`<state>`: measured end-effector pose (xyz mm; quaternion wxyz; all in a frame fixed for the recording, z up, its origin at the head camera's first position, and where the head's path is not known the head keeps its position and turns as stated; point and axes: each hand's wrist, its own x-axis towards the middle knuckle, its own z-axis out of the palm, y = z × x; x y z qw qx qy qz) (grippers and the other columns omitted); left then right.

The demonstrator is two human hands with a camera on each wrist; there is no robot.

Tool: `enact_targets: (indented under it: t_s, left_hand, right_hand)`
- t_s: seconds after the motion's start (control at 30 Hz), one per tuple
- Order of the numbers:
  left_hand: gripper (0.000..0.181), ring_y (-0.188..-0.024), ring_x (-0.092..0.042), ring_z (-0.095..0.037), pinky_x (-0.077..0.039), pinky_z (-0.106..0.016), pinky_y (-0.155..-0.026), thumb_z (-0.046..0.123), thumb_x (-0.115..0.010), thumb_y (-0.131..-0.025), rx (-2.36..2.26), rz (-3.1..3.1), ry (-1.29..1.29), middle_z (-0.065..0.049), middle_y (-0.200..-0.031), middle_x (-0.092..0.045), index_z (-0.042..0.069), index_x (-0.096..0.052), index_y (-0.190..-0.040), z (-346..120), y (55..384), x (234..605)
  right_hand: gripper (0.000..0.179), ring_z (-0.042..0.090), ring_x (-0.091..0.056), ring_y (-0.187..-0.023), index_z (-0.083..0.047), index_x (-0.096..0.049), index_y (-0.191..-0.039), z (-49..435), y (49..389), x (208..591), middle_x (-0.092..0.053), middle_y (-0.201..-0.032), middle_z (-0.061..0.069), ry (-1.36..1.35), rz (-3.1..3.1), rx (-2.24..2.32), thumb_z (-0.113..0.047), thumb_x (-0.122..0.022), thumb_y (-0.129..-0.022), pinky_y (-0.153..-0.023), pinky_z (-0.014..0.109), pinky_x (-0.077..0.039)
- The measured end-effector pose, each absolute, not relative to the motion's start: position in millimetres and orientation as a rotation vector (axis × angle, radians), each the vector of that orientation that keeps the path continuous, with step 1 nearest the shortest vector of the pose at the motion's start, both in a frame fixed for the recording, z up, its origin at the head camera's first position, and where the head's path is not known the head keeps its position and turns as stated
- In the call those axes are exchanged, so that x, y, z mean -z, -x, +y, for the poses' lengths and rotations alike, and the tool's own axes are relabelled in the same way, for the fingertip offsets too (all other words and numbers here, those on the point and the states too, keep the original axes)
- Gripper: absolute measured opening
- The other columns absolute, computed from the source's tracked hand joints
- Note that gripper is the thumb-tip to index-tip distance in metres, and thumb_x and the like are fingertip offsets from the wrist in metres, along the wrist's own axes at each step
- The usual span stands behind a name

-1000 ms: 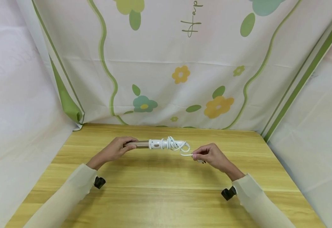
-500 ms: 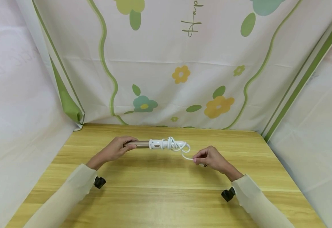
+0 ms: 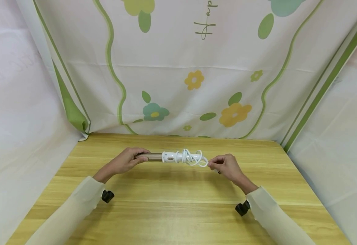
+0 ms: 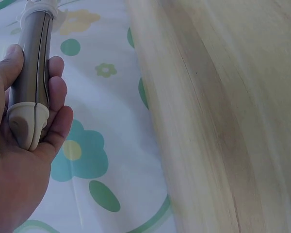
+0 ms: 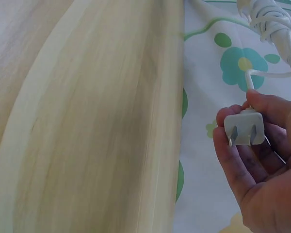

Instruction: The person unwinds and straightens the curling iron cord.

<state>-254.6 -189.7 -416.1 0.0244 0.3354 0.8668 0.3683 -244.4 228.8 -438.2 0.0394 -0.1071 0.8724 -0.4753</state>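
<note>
A curling iron (image 3: 154, 157) with a gold-brown barrel and a white handle is held level above the table. My left hand (image 3: 128, 161) grips the barrel end, fingers and thumb wrapped round it; the left wrist view shows the pale tip of the barrel (image 4: 33, 63) against the palm. White cord (image 3: 189, 157) is wound in loose loops round the handle. At its free end my right hand (image 3: 227, 166) pinches the cord just behind the two-pin plug (image 5: 244, 128), which lies in front of the fingers in the right wrist view.
The wooden table (image 3: 172, 211) stretches beneath both hands. A flower-printed curtain (image 3: 166, 68) hangs behind its far edge, and pale cloth hangs at both sides. A black camera mount (image 3: 107, 196) sits at each wrist.
The right hand dipped slightly, then rose and came in towards the handle. The cord between them went from a slack length to a loop near the handle's end. The left hand barely shifted.
</note>
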Motion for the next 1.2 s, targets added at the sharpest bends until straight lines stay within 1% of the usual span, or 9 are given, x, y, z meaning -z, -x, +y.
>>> enact_targets:
  t_s: [0.1, 0.2, 0.33, 0.47, 0.63, 0.73, 0.9, 1.0, 1.2]
  left_hand:
    - [0.032, -0.065, -0.049, -0.005, -0.045, -0.024, -0.061, 0.025, -0.057, -0.101, -1.145, 2.661, -1.047, -0.006, -0.096, -0.068, 0.006, -0.064, -0.125, -190, 254, 416]
    - [0.030, -0.065, -0.049, -0.005, -0.044, -0.024, -0.061, 0.026, -0.057, -0.101, -1.146, 2.640, -1.030, -0.004, -0.095, -0.067, 0.008, -0.064, -0.124, -191, 253, 415]
    - [0.029, -0.065, -0.049, -0.006, -0.045, -0.024, -0.062, 0.027, -0.057, -0.101, -1.137, 2.623, -1.016, 0.001, -0.092, -0.065, 0.012, -0.064, -0.124, -192, 253, 414]
    - [0.029, -0.068, -0.051, -0.007, -0.046, -0.025, -0.063, 0.028, -0.056, -0.101, -1.122, 2.615, -1.048, 0.001, -0.094, -0.066, 0.011, -0.064, -0.124, -193, 253, 414]
    - [0.029, -0.069, -0.051, -0.006, -0.046, -0.025, -0.064, 0.028, -0.056, -0.101, -1.097, 2.623, -1.085, 0.002, -0.095, -0.066, 0.010, -0.064, -0.123, -194, 253, 416]
    - [0.030, -0.069, -0.051, -0.006, -0.046, -0.025, -0.064, 0.028, -0.056, -0.101, -1.081, 2.630, -1.094, 0.003, -0.094, -0.066, 0.011, -0.064, -0.124, -195, 254, 417]
    - [0.029, -0.070, -0.052, -0.007, -0.046, -0.025, -0.065, 0.030, -0.056, -0.101, -1.070, 2.651, -1.074, 0.004, -0.094, -0.066, 0.012, -0.065, -0.123, -196, 253, 417]
    - [0.029, -0.070, -0.052, -0.007, -0.046, -0.025, -0.065, 0.030, -0.056, -0.101, -1.062, 2.680, -1.052, 0.004, -0.094, -0.065, 0.013, -0.065, -0.122, -197, 253, 417]
    - [0.031, -0.066, -0.049, -0.006, -0.044, -0.025, -0.064, 0.029, -0.057, -0.101, -1.041, 2.745, -1.035, 0.002, -0.092, -0.066, 0.009, -0.065, -0.123, -199, 256, 418]
  right_hand:
    - [0.020, 0.018, -0.061, -0.064, -0.004, -0.078, -0.094, 230, 245, 436, -0.074, -0.084, 0.014, 0.273, 2.696, 1.515, -0.023, -0.073, -0.091, -0.052, 0.028, -0.049]
    - [0.019, 0.020, -0.063, -0.067, -0.005, -0.077, -0.095, 233, 246, 434, -0.074, -0.086, 0.015, 0.234, 2.702, 1.587, -0.023, -0.073, -0.091, -0.054, 0.030, -0.050]
    - [0.026, 0.018, -0.061, -0.065, -0.003, -0.077, -0.097, 235, 248, 430, -0.074, -0.084, 0.013, 0.186, 2.705, 1.687, -0.028, -0.074, -0.090, -0.055, 0.029, -0.050]
    - [0.033, 0.013, -0.062, -0.066, -0.001, -0.076, -0.099, 236, 248, 426, -0.075, -0.084, 0.008, 0.139, 2.699, 1.802, -0.032, -0.075, -0.089, -0.055, 0.026, -0.050]
    - [0.036, 0.015, -0.069, -0.075, 0.005, -0.073, -0.104, 236, 248, 421, -0.075, -0.086, 0.004, 0.124, 2.646, 1.950, -0.028, -0.074, -0.090, -0.057, 0.023, -0.051]
    - [0.034, 0.015, -0.069, -0.076, 0.008, -0.071, -0.107, 236, 246, 417, -0.075, -0.085, 0.000, 0.134, 2.601, 2.016, -0.023, -0.073, -0.091, -0.059, 0.024, -0.052]
    - [0.034, 0.010, -0.067, -0.075, 0.012, -0.069, -0.108, 237, 242, 410, -0.075, -0.084, -0.003, 0.228, 2.531, 2.097, -0.018, -0.071, -0.092, -0.059, 0.023, -0.052]
    - [0.036, 0.009, -0.068, -0.077, 0.013, -0.068, -0.107, 242, 245, 414, -0.075, -0.084, -0.005, 0.335, 2.474, 2.130, -0.020, -0.070, -0.093, -0.061, 0.022, -0.052]
    - [0.026, 0.011, -0.070, -0.083, 0.014, -0.067, -0.105, 251, 245, 411, -0.075, -0.089, -0.003, 0.551, 2.287, 2.130, -0.010, -0.065, -0.095, -0.067, 0.024, -0.054]
